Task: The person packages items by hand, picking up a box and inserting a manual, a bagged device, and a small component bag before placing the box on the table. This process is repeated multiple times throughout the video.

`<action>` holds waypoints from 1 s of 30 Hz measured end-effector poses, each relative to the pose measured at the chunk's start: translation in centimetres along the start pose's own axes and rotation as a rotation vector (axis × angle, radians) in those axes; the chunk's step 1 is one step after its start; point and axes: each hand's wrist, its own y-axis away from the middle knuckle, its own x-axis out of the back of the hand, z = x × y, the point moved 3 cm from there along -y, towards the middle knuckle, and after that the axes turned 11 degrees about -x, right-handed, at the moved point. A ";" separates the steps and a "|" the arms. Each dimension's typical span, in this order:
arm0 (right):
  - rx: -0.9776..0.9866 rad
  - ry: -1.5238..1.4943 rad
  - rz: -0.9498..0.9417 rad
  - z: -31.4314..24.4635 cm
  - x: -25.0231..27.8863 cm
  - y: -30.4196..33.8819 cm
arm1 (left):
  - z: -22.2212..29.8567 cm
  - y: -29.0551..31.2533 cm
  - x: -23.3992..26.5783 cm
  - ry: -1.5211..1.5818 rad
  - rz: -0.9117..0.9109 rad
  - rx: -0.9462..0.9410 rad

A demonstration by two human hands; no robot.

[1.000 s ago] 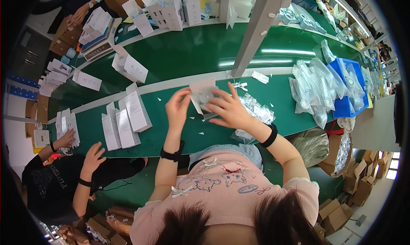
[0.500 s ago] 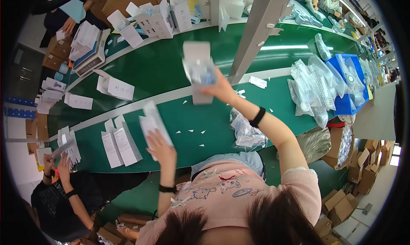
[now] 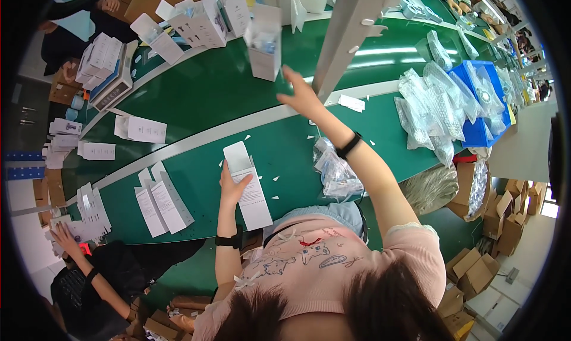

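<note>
My left hand [image 3: 231,185] is closed around the side of a white carton [image 3: 256,205] with its top flap up, at the near edge of the green table. Above the table's far rail my right hand [image 3: 304,97] is open, fingers apart, with nothing in it. Just beyond its fingertips a second white carton [image 3: 264,63] stands upright on the green belt, flap up, slightly blurred. Something clear and bluish shows in its opening. Left of my left hand stand two more white cartons, a left one [image 3: 150,211] and a right one [image 3: 173,207], flaps raised.
Clear-bagged parts [image 3: 338,171] lie near my right forearm. Bubble-wrap pouches [image 3: 425,112] and a blue bin [image 3: 505,130] are at the right. A grey post [image 3: 345,44] rises beside my right hand. A co-worker's hand [image 3: 66,240] touches cartons at the left.
My right hand has set the filled carton down on the far belt and let go of it. My left hand has brought its carton rightward and nearer to me.
</note>
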 end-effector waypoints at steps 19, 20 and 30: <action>-0.218 1.036 0.837 12.5 19.4 15.1 | 11.5 1.1 -0.5 0.291 0.301 -0.591; -0.413 1.142 0.832 14.7 21.3 14.8 | 11.9 1.0 -0.9 0.292 0.303 -0.596; -0.702 1.140 0.571 16.5 24.1 11.6 | 13.1 0.3 -2.4 0.312 0.283 -0.742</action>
